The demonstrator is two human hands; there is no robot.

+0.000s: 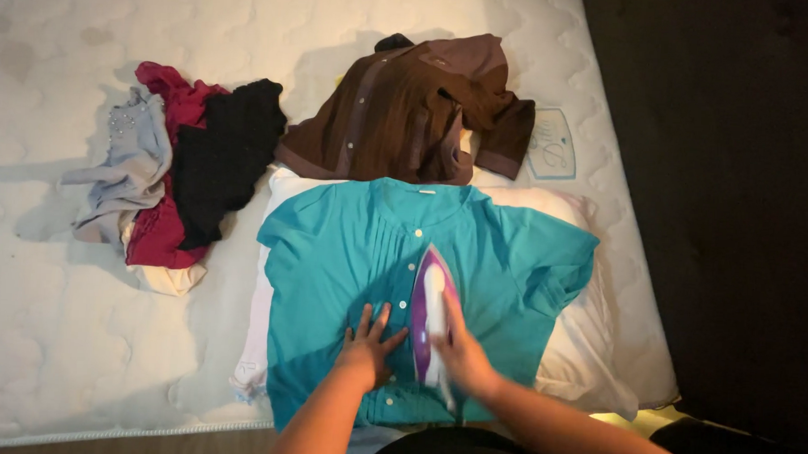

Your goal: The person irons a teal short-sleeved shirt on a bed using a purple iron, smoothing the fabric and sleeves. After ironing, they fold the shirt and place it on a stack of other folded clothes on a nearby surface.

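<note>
Right hand [465, 356] hides the iron's [429, 317] handle; blouse [349, 252] hem unseen.

Both forearms reach up from the lower edge. The left hand [367, 347] lies flat, palm down, fingers spread, just left of the iron [430, 322]. The right hand [465, 354] wraps the iron's handle from the right, fingers curled closed.

Home bedroom, a bare quilted mattress [51, 331] filling the view, clothes piles [183, 157] lying far left, shirt [331, 251] being ironed over a pillow [588, 350]
</note>
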